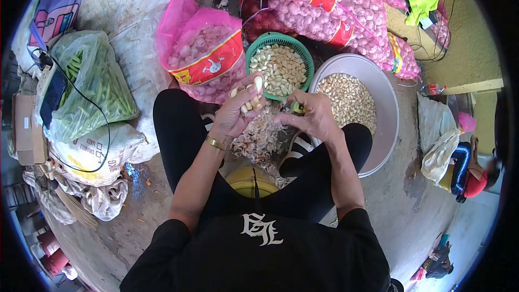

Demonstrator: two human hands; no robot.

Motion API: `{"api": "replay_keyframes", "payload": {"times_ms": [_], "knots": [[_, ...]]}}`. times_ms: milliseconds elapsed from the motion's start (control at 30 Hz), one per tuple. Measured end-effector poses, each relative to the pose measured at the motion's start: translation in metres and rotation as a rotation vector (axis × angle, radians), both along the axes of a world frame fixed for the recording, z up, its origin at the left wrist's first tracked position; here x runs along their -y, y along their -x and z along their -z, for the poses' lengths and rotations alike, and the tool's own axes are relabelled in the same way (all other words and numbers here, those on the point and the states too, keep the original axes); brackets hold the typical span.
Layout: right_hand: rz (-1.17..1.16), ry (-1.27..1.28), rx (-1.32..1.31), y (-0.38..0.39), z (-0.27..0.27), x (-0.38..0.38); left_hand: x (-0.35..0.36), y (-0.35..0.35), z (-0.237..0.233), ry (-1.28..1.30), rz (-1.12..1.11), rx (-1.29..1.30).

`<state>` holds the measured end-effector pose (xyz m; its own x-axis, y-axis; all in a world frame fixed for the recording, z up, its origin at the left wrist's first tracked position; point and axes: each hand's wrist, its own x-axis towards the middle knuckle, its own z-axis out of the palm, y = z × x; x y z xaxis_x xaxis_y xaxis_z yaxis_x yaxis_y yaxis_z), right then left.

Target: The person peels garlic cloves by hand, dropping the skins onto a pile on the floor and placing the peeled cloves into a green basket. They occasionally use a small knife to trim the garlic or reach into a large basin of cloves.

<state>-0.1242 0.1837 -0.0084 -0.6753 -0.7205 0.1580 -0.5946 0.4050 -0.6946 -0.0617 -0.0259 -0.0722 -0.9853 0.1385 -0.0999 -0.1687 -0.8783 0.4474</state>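
Note:
My left hand (233,113) is closed around several garlic cloves (258,84), which stick out between thumb and fingers. Across from it, my right hand (318,114) grips a small knife by its yellow-green handle (296,107); its blade is hard to make out. Below both hands lies a heap of papery garlic skins (257,141) on the floor between my feet. Just beyond stands a green basket (310,60) holding peeled cloves (278,67). To the right, a large pale basin (393,116) contains many unpeeled cloves (346,97).
An open pink mesh sack (200,84) of garlic stands front left, with full garlic sacks (346,16) stacked behind. Clear plastic holds green vegetables (111,94) at left, beside a black cable. A yellow container (246,178) sits between my legs. Another person (440,262) is far right.

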Motion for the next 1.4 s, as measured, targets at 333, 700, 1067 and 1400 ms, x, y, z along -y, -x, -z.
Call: {"api": "replay_keyframes", "payload": {"times_ms": [333, 700, 1067, 1400], "knots": [[0.199, 0.221, 0.194, -0.006, 0.012, 0.02, -0.004, -0.002, 0.001, 0.048, -0.035, 0.052], [0.32, 0.512, 0.723, -0.012, 0.03, 0.04, -0.018, -0.002, -0.001, 0.313, -0.12, 0.139], [0.289, 0.589, 0.769, -0.011, 0.025, 0.039, -0.021, -0.001, -0.003, 0.209, -0.072, 0.136], [0.315, 0.599, 0.778, -0.012, 0.024, 0.04, -0.024, -0.001, 0.002, 0.085, -0.052, 0.137]]}}
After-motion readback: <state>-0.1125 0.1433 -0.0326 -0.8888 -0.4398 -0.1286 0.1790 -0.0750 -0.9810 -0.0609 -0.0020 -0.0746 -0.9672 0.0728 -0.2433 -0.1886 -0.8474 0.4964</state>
